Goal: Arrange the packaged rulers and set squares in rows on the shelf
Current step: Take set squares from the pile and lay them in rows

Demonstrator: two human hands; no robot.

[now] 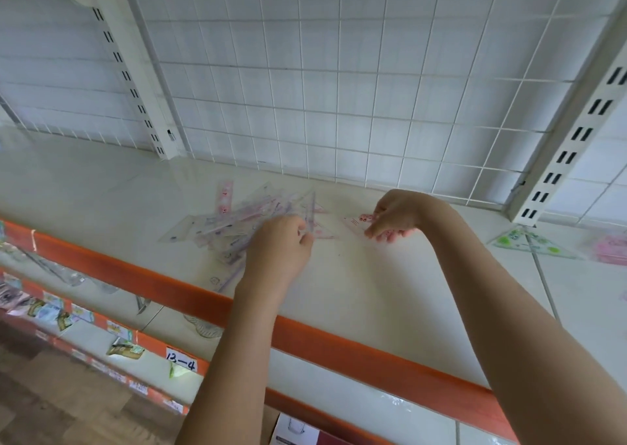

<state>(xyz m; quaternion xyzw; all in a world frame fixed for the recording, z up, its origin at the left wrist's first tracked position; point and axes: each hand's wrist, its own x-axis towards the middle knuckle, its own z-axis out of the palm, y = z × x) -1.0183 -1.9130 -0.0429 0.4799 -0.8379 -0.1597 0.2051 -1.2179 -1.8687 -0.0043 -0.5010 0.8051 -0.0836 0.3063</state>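
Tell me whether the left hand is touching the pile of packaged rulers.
Touching. The head view shows the left hand with its fingers curled onto the right edge of the pile of packaged rulers, no gap visible.

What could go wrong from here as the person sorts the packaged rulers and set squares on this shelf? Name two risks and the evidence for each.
1. The heap of packets is loose and overlapping; as the left hand pulls one out, others may slide toward the orange front lip and perhaps over it.
2. The right hand pinches a small packet only at its edge, so it might slip.
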